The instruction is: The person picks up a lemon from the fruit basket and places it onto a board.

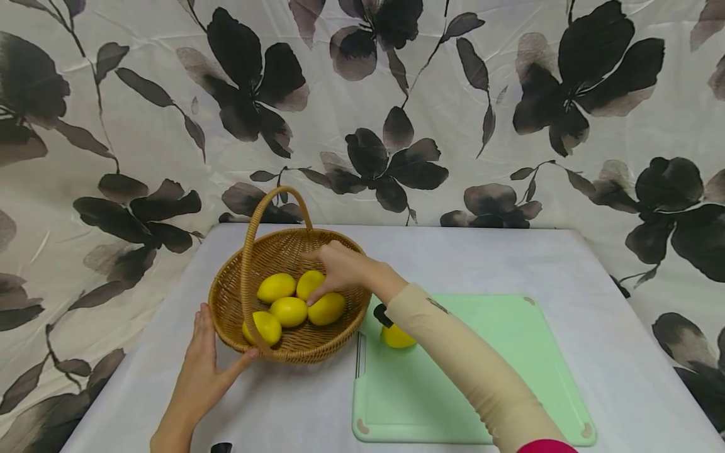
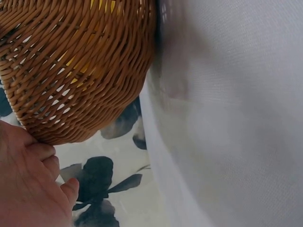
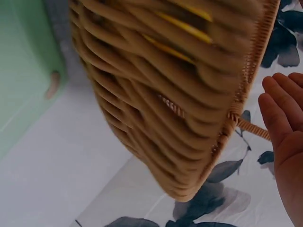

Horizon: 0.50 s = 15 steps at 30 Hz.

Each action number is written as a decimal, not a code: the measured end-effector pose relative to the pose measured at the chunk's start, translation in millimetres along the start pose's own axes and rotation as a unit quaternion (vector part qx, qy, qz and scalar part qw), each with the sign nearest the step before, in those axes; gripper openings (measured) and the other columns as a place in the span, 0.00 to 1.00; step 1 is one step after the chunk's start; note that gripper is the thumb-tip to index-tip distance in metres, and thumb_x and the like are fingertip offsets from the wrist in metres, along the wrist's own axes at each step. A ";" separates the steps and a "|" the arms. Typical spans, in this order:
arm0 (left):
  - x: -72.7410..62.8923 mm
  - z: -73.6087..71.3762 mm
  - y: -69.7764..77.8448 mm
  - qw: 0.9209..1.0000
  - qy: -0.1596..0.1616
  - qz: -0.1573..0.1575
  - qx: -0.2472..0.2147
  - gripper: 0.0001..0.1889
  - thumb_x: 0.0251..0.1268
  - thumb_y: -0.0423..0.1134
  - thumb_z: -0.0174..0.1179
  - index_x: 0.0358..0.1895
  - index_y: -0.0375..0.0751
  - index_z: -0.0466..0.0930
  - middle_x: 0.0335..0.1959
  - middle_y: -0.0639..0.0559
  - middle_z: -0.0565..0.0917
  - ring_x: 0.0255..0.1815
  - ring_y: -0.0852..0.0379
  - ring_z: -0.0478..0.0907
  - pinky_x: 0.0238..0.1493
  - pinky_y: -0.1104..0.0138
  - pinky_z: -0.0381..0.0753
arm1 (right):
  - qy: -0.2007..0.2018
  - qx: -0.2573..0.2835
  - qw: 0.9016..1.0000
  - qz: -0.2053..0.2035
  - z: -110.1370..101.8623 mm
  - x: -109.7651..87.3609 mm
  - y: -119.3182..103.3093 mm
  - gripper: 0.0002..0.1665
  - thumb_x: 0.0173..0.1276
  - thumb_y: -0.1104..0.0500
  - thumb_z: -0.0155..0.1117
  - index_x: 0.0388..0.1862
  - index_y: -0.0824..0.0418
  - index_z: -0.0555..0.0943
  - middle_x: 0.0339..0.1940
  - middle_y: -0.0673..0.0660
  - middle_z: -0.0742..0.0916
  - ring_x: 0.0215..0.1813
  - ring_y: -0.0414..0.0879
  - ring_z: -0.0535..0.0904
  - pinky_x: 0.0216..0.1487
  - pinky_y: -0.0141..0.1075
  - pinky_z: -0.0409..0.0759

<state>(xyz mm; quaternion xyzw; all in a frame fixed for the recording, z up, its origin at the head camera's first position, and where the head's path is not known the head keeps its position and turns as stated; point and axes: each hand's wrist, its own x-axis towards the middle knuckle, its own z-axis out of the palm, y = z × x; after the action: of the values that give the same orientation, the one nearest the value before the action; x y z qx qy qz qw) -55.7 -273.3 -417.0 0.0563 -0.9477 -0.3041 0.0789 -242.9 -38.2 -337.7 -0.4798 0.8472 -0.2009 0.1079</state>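
Observation:
A brown wicker basket point(image 1: 328, 346) with a tall arched handle stands at the left of the table, several yellow lemons point(image 1: 276, 287) lying inside. My left hand point(image 1: 198, 371) touches its left side, fingers extended along the wall and thumb reaching to the front rim. In the left wrist view, the left hand's fingers point(image 2: 41, 150) meet the weave. Over the lemons is my right hand point(image 1: 342, 267), fingers loosely extended and thumb down beside a lemon; no lemon is visibly gripped. The right wrist view shows the right hand point(image 3: 289, 123) beyond the basket's rim.
A light green cutting board point(image 1: 470, 402) lies right of the basket. Another lemon point(image 1: 396, 337) sits on it, partly hidden by my right sleeve point(image 1: 453, 352). A small black object point(image 1: 382, 314) shows beside that sleeve. Floral fabric point(image 1: 487, 75) hangs behind the white-covered table point(image 1: 294, 409).

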 end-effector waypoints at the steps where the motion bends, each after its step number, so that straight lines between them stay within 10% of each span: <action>1: -0.4 -0.2 -0.1 1.000 -0.001 0.000 0.001 0.61 0.59 0.59 0.62 0.75 0.40 0.20 0.78 0.42 0.27 0.78 0.35 0.30 0.71 0.34 0.42 | -0.001 -0.003 1.000 -0.001 -0.6 2.6 -0.4 0.54 0.49 0.43 0.77 0.71 0.63 0.66 0.09 0.43 0.63 0.15 0.37 0.46 0.19 0.25 0.54; 11: 0.1 1.8 -1.7 1.000 0.008 0.009 -0.006 0.61 0.59 0.58 0.63 0.75 0.42 0.20 0.78 0.42 0.27 0.78 0.35 0.30 0.72 0.34 0.42 | -0.026 0.001 1.000 0.018 -4.8 21.9 -3.7 0.53 0.51 0.44 0.77 0.72 0.61 0.65 0.05 0.45 0.59 0.11 0.37 0.46 0.15 0.24 0.55; 15: 1.5 3.4 -0.5 1.000 0.012 0.011 -0.010 0.61 0.59 0.57 0.64 0.75 0.43 0.20 0.78 0.42 0.28 0.78 0.36 0.30 0.72 0.34 0.42 | -0.026 -0.008 0.999 0.020 -8.4 26.5 -2.6 0.53 0.51 0.43 0.76 0.71 0.62 0.66 0.14 0.50 0.76 0.14 0.38 0.55 0.23 0.24 0.65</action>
<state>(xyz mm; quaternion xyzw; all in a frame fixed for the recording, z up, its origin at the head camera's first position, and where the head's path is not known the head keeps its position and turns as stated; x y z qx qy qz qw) -57.8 -271.9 -419.9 0.0483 -0.9442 -0.3118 0.0943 -257.7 -60.0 -328.7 -0.4682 0.8555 -0.1792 0.1295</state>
